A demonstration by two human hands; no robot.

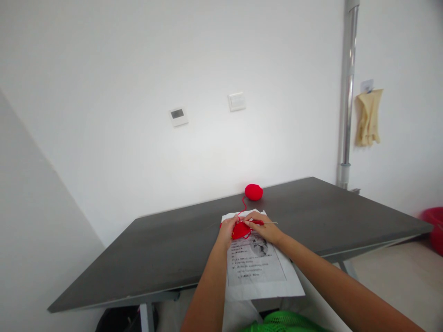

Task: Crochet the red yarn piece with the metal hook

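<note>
Red knitting point(238, 231) is pinched between our left hand point(227, 228) and right hand point(261, 223), likely to steady the needle point(272, 223); beyond our grip sits the yarn ball point(254, 192), presumably leaving its strand point(244, 203) slack, and beneath lies printed paper point(258, 276).

The yarn ball point(254, 192) is a solid bright red, and the same red runs through its loose strand point(244, 203) and the knitted piece point(239, 230); a thin needle point(272, 223) shows silvery grey. The paper sheet point(258, 291) is white, with rows of black print point(251, 266) and a round picture point(260, 248) in what look like greys, though blur hides its detail. Plain dark grey covers the tabletop point(166, 249). The wall point(138, 152) is white, as are the light switch point(237, 101) and the thermostat point(178, 121), whose small screen point(177, 113) is dark grey. The pole point(350, 83) is silver, the gloves point(369, 115) pale yellow, the tub point(435, 226) pinkish red and the mesh point(284, 321) vivid green.
</note>
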